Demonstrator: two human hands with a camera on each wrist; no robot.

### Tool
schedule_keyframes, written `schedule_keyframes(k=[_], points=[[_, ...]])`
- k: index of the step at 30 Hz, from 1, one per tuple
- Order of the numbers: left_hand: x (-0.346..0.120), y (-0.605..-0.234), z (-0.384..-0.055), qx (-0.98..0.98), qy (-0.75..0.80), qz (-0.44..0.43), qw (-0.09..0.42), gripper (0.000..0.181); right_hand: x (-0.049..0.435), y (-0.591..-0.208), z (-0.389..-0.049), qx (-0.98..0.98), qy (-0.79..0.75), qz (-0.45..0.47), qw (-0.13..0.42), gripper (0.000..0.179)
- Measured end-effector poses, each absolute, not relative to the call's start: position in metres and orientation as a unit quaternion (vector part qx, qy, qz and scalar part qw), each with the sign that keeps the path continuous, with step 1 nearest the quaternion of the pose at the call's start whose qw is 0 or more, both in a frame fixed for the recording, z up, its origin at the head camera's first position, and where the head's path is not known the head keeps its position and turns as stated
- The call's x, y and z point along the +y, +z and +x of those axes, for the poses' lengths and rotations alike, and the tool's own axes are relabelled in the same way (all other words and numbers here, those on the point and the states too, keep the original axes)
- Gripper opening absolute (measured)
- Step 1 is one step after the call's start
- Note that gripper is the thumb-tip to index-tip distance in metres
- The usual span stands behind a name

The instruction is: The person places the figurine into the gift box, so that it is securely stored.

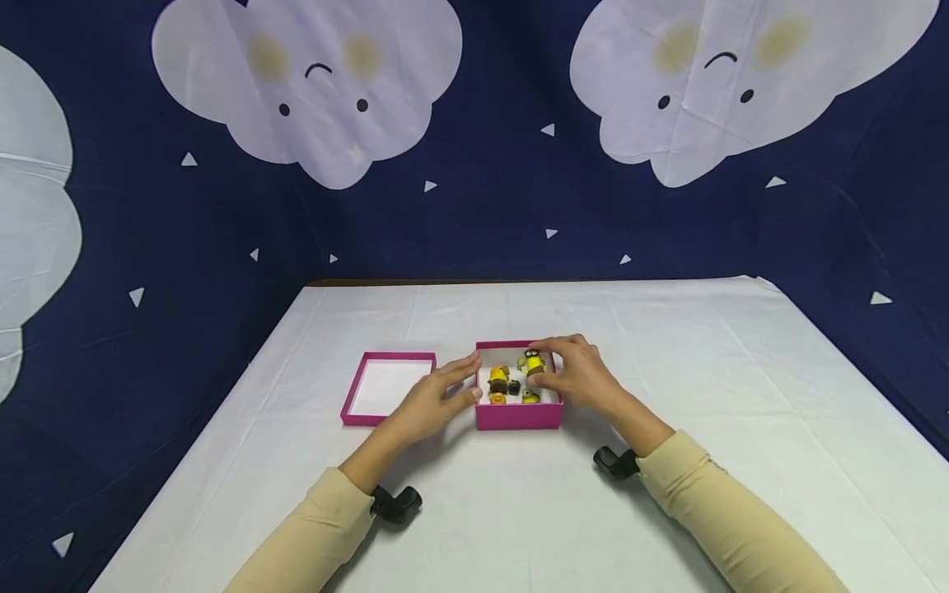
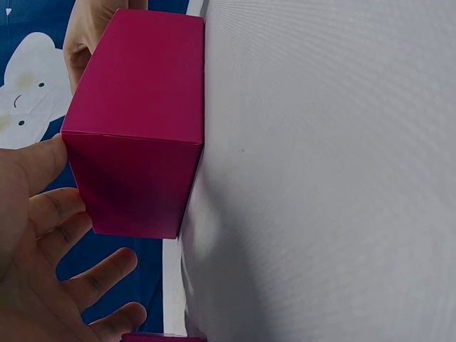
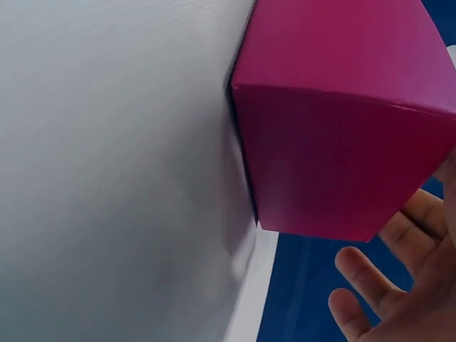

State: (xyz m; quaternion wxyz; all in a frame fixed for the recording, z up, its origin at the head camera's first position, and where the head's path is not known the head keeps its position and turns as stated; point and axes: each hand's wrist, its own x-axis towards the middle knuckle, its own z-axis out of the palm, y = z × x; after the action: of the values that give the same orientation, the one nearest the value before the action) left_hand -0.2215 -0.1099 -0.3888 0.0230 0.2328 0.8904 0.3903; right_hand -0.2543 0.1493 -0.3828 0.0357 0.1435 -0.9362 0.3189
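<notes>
An open magenta box [image 1: 517, 417] stands on the table with several yellow Minion figures inside. My left hand [image 1: 433, 402] touches its left side, thumb near the front corner and fingers spread; in the left wrist view, fingertips [image 2: 53, 149] meet the upper edge. Over the right rim reaches my right hand [image 1: 582, 375], pinching a goggled Minion figure [image 1: 533, 361] between thumb and fingers. Another Minion figure [image 1: 499, 379] lies at the left inside, with an orange piece [image 1: 497, 399] below it. A small black piece [image 1: 515, 387] and a further yellow figure [image 1: 530, 397] are alongside.
The magenta-rimmed lid [image 1: 352, 419], white inside, lies left of the box, close to the left forearm. White cloth covers the table [image 1: 519, 511]. A dark blue curtain [image 1: 489, 222] with clouds hangs behind. Each wrist carries a black camera mount [image 1: 396, 505].
</notes>
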Motion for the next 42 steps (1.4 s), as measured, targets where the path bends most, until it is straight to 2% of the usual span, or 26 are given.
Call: schedule_keyframes(k=[6,25,35,42], points=[[-0.110,-0.388,-0.222,0.891,0.388,0.234,0.024,0.054,0.145,-0.379,-0.256,-0.946,0.293,0.136,0.022,0.052],[-0.108,-0.387,-0.221,0.891,0.391,0.230,0.025,0.054,0.137,-0.376,-0.256,-0.961,0.222,0.155,0.052,0.050],[-0.108,-0.390,-0.220,0.892,0.388,0.231,0.029,0.055,0.132,-0.373,-0.257,-0.971,0.192,0.138,0.024,0.050],[-0.109,-0.390,-0.220,0.890,0.387,0.239,0.016,0.054,0.130,-0.371,-0.260,-0.974,0.175,0.142,0.024,0.049]])
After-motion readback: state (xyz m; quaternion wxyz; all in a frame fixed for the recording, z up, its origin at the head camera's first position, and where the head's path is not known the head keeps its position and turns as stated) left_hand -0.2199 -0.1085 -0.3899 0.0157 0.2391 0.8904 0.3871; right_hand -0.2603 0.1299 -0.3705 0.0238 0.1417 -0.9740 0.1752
